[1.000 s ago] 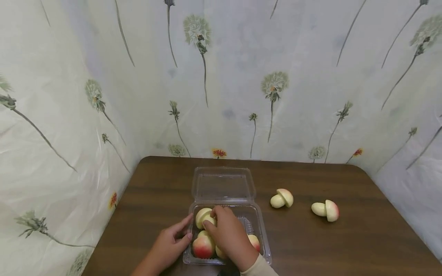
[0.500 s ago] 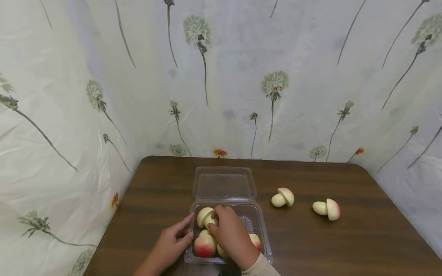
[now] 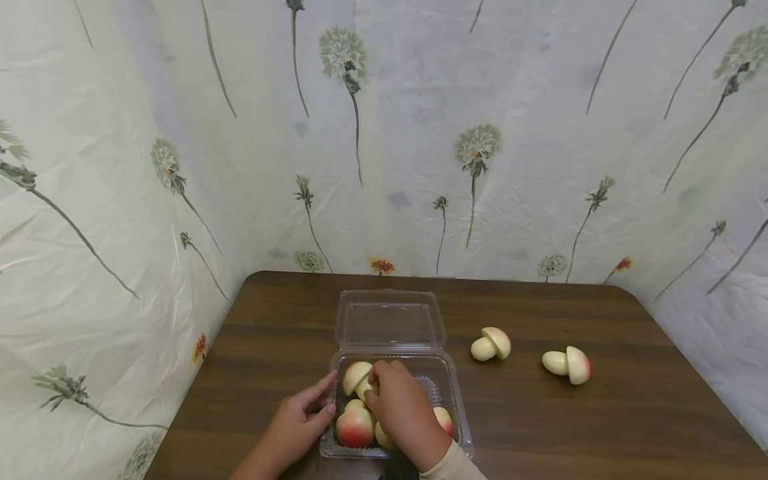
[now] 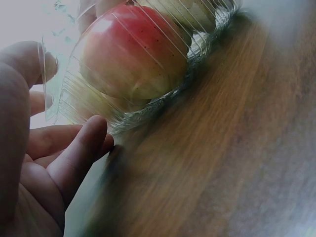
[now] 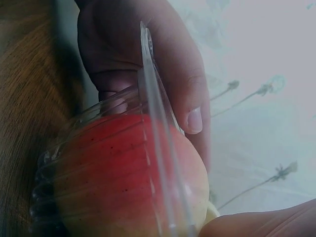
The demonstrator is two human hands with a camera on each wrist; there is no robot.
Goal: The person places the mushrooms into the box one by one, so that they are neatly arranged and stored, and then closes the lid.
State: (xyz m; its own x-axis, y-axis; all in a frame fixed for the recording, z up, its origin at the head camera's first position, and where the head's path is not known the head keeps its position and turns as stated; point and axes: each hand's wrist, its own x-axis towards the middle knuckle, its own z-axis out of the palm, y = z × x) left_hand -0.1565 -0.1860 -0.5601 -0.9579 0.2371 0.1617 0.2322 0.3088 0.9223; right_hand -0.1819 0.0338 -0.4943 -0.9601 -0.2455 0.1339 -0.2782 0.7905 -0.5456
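Note:
A clear plastic clamshell container [image 3: 456, 407] sits on the table, its lid [image 3: 390, 320] laid back. Inside it are several mushroom-shaped pieces, pale yellow with red-blushed caps; one blushed piece [image 3: 355, 427] fills the near left corner, also a large red cap [image 4: 136, 54] in the left wrist view. My right hand [image 3: 405, 407] reaches into the container and pinches the stem of a toy mushroom [image 3: 356, 379] at the far left; its fingertips are partly hidden. My left hand [image 3: 297, 420] rests against the container's left side, fingers extended and thumb at the rim.
Two more toy mushrooms lie on the table to the right, one nearer the container [image 3: 491, 344] and another farther right [image 3: 567, 365]. Behind the dark wooden table [image 3: 630, 427] hangs a pale sheet [image 3: 408, 133] printed with dandelions.
The toy mushroom in my right hand has turned slightly, its cap now tilted to the upper left with more stem showing. My left hand stays at the container's side.

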